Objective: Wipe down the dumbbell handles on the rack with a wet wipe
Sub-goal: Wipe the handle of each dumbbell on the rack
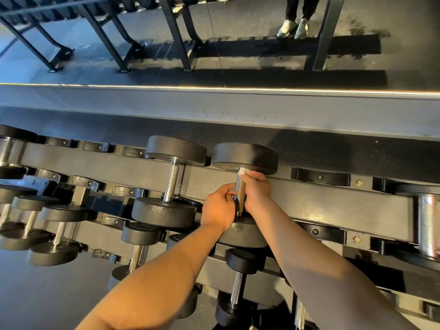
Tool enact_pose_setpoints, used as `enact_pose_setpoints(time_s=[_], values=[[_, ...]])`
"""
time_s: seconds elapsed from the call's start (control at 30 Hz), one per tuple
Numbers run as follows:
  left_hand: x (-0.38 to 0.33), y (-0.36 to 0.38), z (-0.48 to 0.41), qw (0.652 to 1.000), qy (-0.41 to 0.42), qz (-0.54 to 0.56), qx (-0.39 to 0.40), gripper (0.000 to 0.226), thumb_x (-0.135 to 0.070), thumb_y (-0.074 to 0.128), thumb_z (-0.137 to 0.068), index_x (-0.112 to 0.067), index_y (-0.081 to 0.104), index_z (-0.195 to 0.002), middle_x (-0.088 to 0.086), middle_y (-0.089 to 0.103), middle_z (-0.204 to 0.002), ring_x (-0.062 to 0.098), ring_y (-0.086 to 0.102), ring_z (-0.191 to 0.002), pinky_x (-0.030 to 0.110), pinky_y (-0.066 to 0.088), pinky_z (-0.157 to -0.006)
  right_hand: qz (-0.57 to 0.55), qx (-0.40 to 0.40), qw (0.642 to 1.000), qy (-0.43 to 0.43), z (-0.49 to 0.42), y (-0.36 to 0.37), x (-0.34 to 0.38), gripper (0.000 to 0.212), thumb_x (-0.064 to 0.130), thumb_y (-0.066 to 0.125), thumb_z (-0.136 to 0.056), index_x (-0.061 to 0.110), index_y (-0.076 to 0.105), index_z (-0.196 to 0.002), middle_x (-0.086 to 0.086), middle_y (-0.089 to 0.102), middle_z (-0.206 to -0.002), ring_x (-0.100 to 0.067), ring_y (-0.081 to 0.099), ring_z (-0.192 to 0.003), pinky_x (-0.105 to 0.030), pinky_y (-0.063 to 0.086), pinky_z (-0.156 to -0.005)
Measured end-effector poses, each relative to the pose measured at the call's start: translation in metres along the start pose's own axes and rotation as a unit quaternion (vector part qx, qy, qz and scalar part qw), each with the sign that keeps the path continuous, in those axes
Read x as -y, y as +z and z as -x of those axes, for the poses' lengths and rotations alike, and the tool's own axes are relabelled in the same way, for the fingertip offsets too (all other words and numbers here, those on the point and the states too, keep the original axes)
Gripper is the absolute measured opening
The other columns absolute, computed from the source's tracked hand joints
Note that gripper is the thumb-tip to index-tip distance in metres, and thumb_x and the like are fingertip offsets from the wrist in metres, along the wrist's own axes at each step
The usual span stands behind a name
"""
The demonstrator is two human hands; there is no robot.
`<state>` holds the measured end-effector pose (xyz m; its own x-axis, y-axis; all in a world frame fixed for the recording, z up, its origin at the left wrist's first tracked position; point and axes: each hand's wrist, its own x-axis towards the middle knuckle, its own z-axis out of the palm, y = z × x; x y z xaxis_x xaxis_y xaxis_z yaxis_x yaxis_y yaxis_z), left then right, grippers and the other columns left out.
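A black dumbbell (pixel 245 157) lies across the top tier of the rack (pixel 333 201), its knurled steel handle (pixel 240 194) between my two hands. My right hand (pixel 258 190) curls round the handle's right side and holds a white wet wipe (pixel 243 171) against its far end. My left hand (pixel 220 207) grips the handle low on its left side, near the dumbbell's near head (pixel 242 232). A second dumbbell (pixel 171 179) sits untouched just to the left.
Smaller dumbbells (pixel 54 232) fill the lower tiers at the left and below my arms. Chrome dumbbells (pixel 428 225) sit at the right edge. Behind the rack runs a grey ledge (pixel 214 106) under a mirror, which reflects rack legs and a person's shoes (pixel 294 28).
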<state>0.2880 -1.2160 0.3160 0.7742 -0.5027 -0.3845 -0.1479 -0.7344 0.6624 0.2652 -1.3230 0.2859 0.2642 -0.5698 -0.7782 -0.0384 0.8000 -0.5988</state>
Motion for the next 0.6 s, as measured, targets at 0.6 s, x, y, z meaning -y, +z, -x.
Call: enact_pose_setpoints(time_s=[0.6], values=[[-0.003, -0.002, 0.004, 1.0, 0.007, -0.003, -0.006, 0.042, -0.012, 0.042, -0.103, -0.032, 0.059, -0.136, -0.009, 0.069, -0.112, 0.009, 0.065, -0.091, 0.031, 0.058, -0.083, 0.009, -0.031, 0.996, -0.087, 0.011, -0.007, -0.004, 0.008, 0.016, 0.074, -0.089, 0.018, 0.066, -0.089, -0.003, 0.071, -0.101, -0.023, 0.069, -0.098, -0.032, 0.058, -0.079]])
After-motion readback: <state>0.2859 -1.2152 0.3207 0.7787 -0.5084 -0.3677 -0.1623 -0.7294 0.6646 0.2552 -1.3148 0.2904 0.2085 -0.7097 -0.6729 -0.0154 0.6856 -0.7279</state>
